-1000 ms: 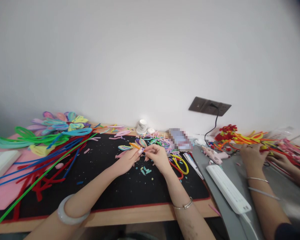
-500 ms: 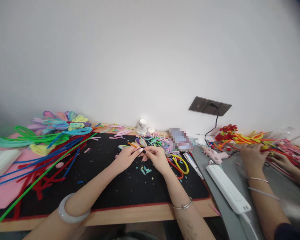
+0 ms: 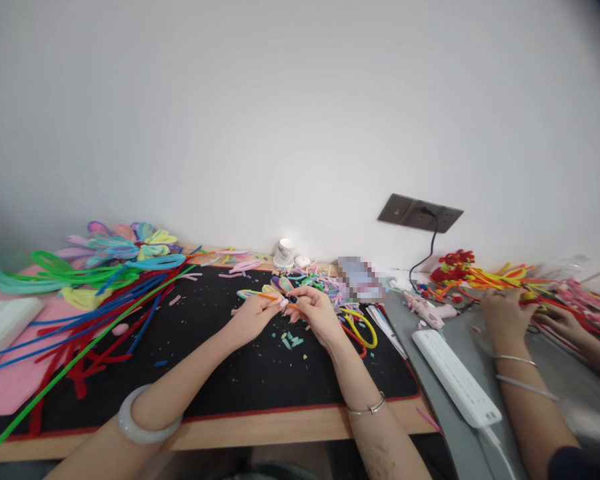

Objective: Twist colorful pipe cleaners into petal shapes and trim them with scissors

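An orange pipe cleaner (image 3: pixel 267 296) is pinched between my two hands above the black mat (image 3: pixel 205 387). My left hand (image 3: pixel 254 319) has its thumb and finger closed on it from the left. My right hand (image 3: pixel 318 316) grips it from the other side, fingertips almost meeting those of the left. Just behind the hands lie looped pastel pipe cleaner petals (image 3: pixel 281 285), partly covered by my fingers. Small teal clippings (image 3: pixel 293 341) are scattered on the mat below.
Blue pipe cleaners (image 3: pixel 87 320) and a long green pipe cleaner (image 3: pixel 85 360) spread at left. A paper cup (image 3: pixel 284 253) stands by the wall. At right are a pink glue gun (image 3: pixel 430 309), a white power strip (image 3: pixel 455 377) and a co-worker's hands (image 3: pixel 510 317).
My fingertips have shifted slightly, and more of the orange pipe cleaner shows between the hands. My right fingers are raised a little. The surroundings look the same.
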`<state>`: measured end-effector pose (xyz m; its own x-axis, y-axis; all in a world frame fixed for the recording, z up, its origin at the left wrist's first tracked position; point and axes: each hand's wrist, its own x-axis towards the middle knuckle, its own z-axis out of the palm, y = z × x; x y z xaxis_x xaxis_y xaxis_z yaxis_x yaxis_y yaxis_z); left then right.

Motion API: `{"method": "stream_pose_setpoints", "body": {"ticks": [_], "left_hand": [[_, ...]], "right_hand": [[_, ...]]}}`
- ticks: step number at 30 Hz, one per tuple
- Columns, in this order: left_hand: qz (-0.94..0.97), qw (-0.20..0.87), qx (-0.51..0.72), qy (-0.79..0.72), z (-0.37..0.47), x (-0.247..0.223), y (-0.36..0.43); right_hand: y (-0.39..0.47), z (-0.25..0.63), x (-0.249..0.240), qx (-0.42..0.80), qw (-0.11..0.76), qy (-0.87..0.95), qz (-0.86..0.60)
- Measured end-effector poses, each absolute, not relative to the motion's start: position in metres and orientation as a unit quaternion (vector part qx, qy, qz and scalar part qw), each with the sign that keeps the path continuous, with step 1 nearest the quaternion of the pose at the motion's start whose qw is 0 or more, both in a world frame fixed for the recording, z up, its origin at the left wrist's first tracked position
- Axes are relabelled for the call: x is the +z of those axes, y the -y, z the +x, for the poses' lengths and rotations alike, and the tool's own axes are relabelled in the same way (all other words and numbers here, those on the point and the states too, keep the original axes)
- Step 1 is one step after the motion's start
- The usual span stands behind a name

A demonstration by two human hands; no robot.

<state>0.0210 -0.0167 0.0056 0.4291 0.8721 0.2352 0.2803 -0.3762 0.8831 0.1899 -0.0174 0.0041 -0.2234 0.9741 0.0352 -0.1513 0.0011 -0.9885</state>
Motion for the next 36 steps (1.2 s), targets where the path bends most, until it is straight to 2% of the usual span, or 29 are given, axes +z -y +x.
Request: {"method": "stream_pose_setpoints", "body": {"ticks": [6,12,16,22,33,36], "left_hand": [[0.737,0.413,0.357,-0.398,0.018,0.004,0.016],[0.749,0.415,0.361,-0.37,0.018,0.005,0.015],[0.742,0.437,0.344,-0.374,0.018,0.006,0.016],[0.727,0.467,0.329,-0.382,0.018,0.006,0.018],[0.718,0.471,0.333,-0.39,0.019,0.003,0.019],[0.713,0.472,0.34,-0.392,0.019,0.002,0.019]], "right_hand": [[0.017,0.199,0.007,0.57,0.497,0.517,-0.4],[0.022,0.201,0.014,0.614,0.376,0.585,-0.374],[0.022,0.202,0.012,0.647,0.38,0.551,-0.366],[0.022,0.204,0.012,0.684,0.34,0.537,-0.357],[0.024,0.198,0.01,0.667,0.378,0.552,-0.329],[0.02,0.196,0.009,0.624,0.392,0.573,-0.359]]}}
